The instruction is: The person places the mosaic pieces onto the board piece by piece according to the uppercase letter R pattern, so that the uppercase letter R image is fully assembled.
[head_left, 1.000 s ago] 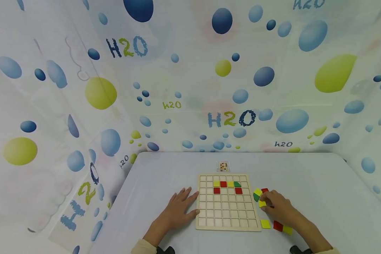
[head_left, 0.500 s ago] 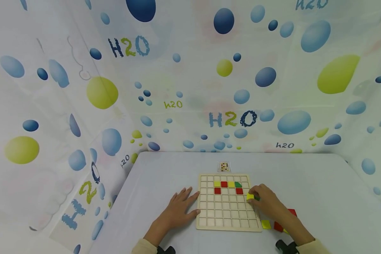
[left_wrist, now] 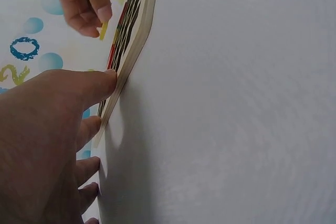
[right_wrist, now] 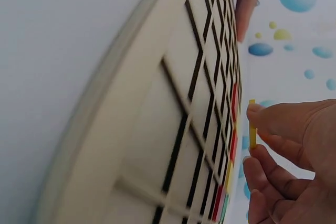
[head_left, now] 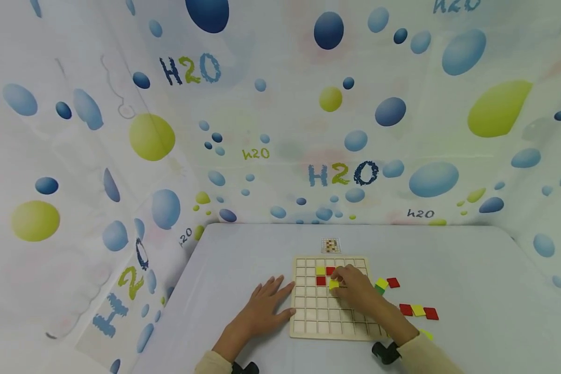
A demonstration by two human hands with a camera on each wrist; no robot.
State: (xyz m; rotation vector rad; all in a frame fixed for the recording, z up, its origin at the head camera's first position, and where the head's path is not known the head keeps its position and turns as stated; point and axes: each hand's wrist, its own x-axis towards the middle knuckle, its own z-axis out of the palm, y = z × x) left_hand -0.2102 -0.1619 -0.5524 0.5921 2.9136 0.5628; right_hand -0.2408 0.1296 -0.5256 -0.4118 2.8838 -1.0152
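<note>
A yellow square tile (head_left: 334, 284) is pinched between the thumb and fingers of my right hand (head_left: 355, 287), over the upper middle of the wooden grid board (head_left: 318, 314). In the right wrist view the yellow tile (right_wrist: 253, 124) stands edge-on, a small gap from the board (right_wrist: 152, 124). On the board sit a yellow tile (head_left: 320, 270) and red tiles (head_left: 321, 281); my right hand hides others. My left hand (head_left: 262, 307) lies with fingers spread at the board's left edge. Its thumb (left_wrist: 100, 85) touches the rim in the left wrist view.
A small printed grid card (head_left: 331, 245) lies behind the board. Right of the board are loose tiles: a green and yellow one (head_left: 381, 285), a red one (head_left: 393, 282) and a row of red and yellow ones (head_left: 418, 310). Patterned sheeting (head_left: 280, 114) hangs behind the white table.
My right hand took a yellow tile from the loose ones at right and carried it left over the board. My left hand has stayed in place.
</note>
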